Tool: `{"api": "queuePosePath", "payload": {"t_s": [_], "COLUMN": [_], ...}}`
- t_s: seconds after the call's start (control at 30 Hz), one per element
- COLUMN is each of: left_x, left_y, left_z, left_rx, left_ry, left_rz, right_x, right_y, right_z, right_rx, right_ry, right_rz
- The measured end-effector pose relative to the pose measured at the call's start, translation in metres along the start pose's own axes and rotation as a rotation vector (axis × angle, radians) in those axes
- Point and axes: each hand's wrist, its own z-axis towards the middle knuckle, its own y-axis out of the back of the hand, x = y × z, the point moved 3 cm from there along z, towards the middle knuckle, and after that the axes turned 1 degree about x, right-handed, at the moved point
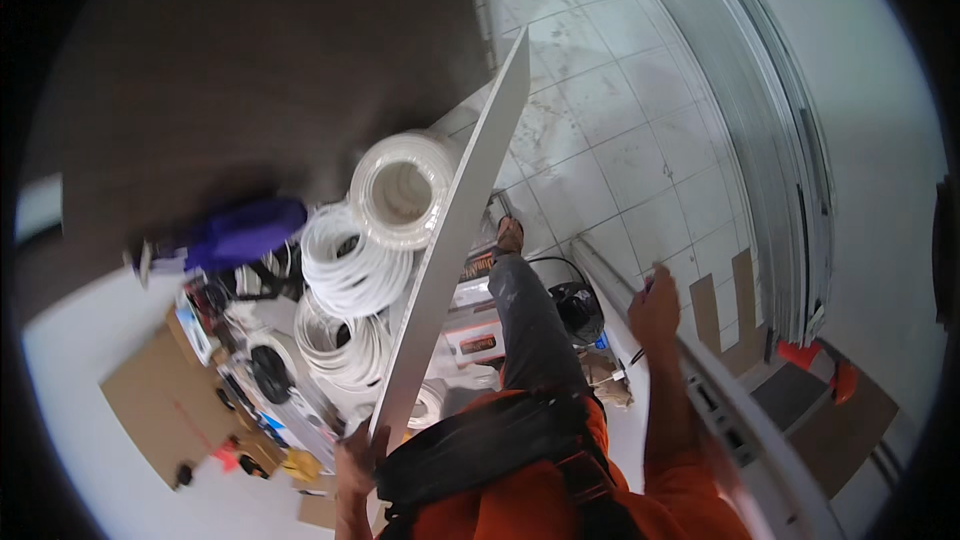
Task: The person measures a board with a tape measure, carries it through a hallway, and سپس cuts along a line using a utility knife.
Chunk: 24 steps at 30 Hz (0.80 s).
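My left hand [358,460] grips the lower end of a long white board [456,208], which rises diagonally up the view. My right hand [655,310] is closed around something small and dark, too hidden to name, beside a long white profile with cut slots [720,420]. Left of the board, coils of white cable or tubing [352,275] are piled, with a wrapped cream roll [395,155] on top. My leg [530,330] shows between board and profile.
Tiled floor [630,165] lies ahead, with long metal rails [795,210] along the right wall. A dark panel [260,50] fills the upper left. Purple bundle [240,235], cardboard [150,400], orange objects [842,380] and a black item [572,312] lie about.
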Motion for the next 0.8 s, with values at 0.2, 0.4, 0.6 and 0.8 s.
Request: {"api": "queuePosePath", "payload": {"t_s": [0.2, 0.4, 0.6, 0.8], "left_x": [-0.15, -0.27, -0.335, -0.512], "left_y": [0.076, 0.12, 0.083, 0.001], "left_z": [0.15, 0.28, 0.481, 0.545], "left_rx": [0.096, 0.168, 0.311, 0.378], "left_ry": [-0.129, -0.3, -0.375, -0.836], "left_rz": [0.051, 0.246, 0.164, 0.594], "right_x": [-0.011, -0.013, -0.012, -0.058], "right_y": [-0.015, -0.005, -0.054, -0.032], "right_z": [-0.02, -0.004, 0.047, 0.055], "right_rx": [0.023, -0.05, -0.182, -0.317], "right_ry": [-0.489, -0.846, -1.003, -1.271], "right_rz": [0.341, 0.606, 0.945, 0.867]}}
